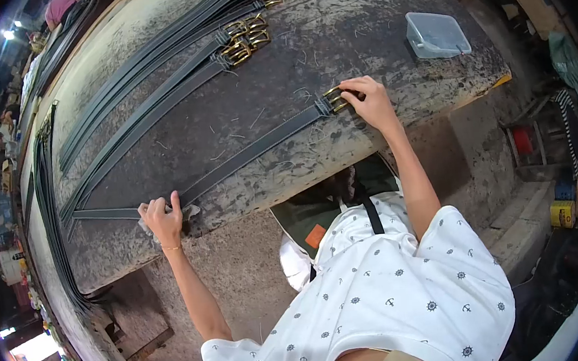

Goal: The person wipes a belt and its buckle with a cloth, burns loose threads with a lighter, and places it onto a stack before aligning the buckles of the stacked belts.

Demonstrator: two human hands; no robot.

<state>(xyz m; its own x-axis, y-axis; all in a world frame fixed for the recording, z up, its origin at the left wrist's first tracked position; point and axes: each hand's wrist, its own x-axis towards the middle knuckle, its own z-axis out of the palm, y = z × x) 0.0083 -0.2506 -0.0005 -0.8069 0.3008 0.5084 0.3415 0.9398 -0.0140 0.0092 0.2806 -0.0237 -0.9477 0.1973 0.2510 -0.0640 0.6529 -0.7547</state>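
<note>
A dark leather belt (251,152) with pale edge stitching lies slantwise across the worn table near its front edge. My right hand (371,104) pinches the brass-coloured buckle (334,98) at the belt's right end. Further left, my left hand (162,222) is closed over the strap with the thumb raised. A pale crumpled piece, seemingly a cloth (192,210), shows on both sides of that hand, against the belt. The strap's tail (104,213) runs on to the left. What lies under the left palm is hidden.
Bundles of similar belts (174,66) with brass buckles (247,38) lie behind. More straps (48,204) hang over the table's left end. A clear plastic box (436,34) stands at the right. Loose thread bits litter the tabletop (329,23). A stool (529,147) is at the right.
</note>
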